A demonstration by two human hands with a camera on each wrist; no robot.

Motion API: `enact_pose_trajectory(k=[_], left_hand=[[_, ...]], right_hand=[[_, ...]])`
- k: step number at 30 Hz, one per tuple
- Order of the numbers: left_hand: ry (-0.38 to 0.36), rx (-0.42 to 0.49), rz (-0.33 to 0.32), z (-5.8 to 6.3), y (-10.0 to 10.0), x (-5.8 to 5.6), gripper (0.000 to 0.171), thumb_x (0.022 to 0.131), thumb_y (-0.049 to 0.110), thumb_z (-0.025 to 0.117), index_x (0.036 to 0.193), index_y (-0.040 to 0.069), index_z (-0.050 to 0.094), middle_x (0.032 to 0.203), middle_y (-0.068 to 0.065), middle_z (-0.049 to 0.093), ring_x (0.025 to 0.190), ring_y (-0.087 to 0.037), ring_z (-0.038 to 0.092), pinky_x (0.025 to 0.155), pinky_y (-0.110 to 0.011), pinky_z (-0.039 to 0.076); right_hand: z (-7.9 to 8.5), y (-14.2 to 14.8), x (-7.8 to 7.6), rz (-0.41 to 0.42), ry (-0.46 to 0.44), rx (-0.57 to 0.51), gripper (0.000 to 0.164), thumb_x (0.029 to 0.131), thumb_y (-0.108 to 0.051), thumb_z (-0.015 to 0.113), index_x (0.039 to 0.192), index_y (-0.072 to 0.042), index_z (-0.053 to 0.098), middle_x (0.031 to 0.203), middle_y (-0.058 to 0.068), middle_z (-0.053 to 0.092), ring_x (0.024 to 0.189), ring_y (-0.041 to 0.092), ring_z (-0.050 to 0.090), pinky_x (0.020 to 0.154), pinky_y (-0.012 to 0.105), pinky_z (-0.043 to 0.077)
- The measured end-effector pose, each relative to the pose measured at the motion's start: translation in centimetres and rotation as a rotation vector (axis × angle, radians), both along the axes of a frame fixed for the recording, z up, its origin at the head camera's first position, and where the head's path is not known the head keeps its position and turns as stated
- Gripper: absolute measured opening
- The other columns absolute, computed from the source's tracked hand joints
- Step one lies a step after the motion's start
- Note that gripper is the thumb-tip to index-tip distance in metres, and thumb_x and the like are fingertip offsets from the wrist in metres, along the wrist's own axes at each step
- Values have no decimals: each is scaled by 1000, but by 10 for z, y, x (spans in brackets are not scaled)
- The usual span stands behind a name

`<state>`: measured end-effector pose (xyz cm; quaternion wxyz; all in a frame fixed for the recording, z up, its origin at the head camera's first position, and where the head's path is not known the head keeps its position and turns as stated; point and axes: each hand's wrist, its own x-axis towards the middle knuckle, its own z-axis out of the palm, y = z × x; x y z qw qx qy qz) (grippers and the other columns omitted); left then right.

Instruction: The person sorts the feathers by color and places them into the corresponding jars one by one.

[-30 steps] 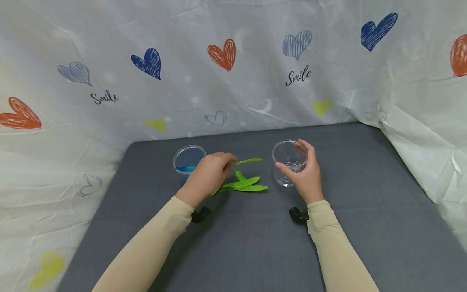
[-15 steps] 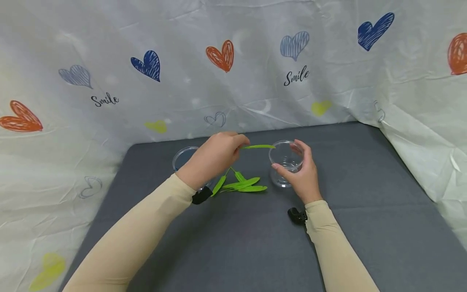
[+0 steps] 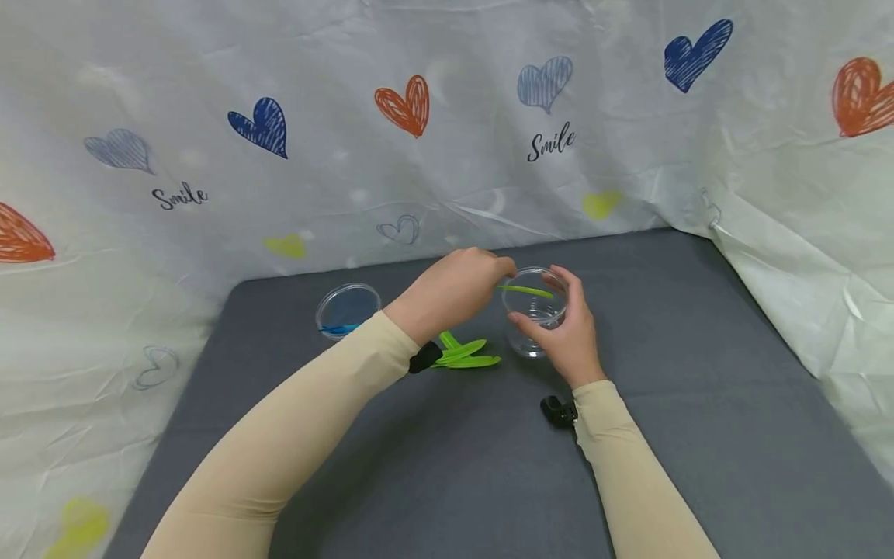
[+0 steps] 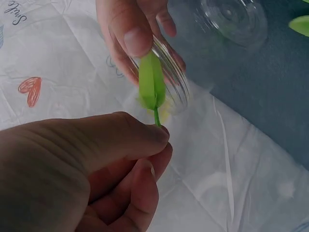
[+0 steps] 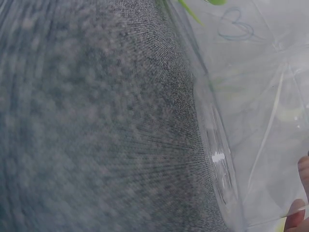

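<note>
In the head view my left hand (image 3: 457, 287) reaches across and holds a green leaf-shaped piece (image 3: 528, 292) over the mouth of a clear plastic cup (image 3: 528, 341). The left wrist view shows the thumb and fingertips pinching its thin stem, with the blade (image 4: 152, 83) pointing away at the cup's rim. My right hand (image 3: 569, 330) grips the cup's right side, thumb in front and fingers behind. More green leaf-shaped pieces (image 3: 464, 354) lie on the cloth below my left hand, partly hidden by the wrist. The right wrist view shows mostly cloth and the cup's clear wall.
A second clear container (image 3: 349, 295) stands at the left, with something blue (image 3: 341, 329) in it. My left sleeve partly covers it. Grey cloth (image 3: 447, 481) covers the table. Behind it hangs a white sheet (image 3: 307, 186) printed with hearts.
My left hand has lifted one green leaf-shaped piece from the pile and carried it rightward to over the cup. My right hand has kept its grip on the cup. The view has shifted slightly.
</note>
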<state>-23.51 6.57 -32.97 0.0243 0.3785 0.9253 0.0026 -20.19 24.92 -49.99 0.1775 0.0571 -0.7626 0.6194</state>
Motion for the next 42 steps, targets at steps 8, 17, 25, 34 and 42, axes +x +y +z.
enact_pose_trajectory(k=[8,17,25,34,42], left_hand=[[59,-62,-68,-10,17,-4,38,104,0,68,139,12,72,128,-5,78,114,-22,76,99,-34,62],[96,-88,-113,-17,23,-7,41,102,5,75,142,12,70,122,-6,79,108,-21,77,96,-34,63],[68,1,-64,-13,17,-12,46,104,0,68,148,12,65,131,-7,75,109,-23,76,93,-36,63],[24,100,70,-4,-23,-18,42,109,6,60,151,11,61,139,-8,73,117,-26,74,97,-39,62],[-7,87,128,-19,-61,-10,38,110,6,58,146,9,66,138,-11,73,111,-27,75,90,-36,63]], right_hand=[[-2,1,-4,-6,0,9,92,90,-36,91,164,-32,36,163,5,53,154,22,47,126,57,38],[-1,-4,-6,5,4,17,92,91,-36,90,165,-31,36,163,-3,53,155,20,47,125,57,39],[-1,-2,-7,8,5,-9,92,89,-37,91,163,-35,37,162,-2,54,153,20,48,125,63,36],[0,-2,-3,1,-9,-24,90,89,-36,91,162,-33,39,160,0,55,153,21,47,122,64,38],[1,-5,-1,-20,4,-14,91,89,-31,92,163,-31,39,158,-1,57,152,21,48,123,65,36]])
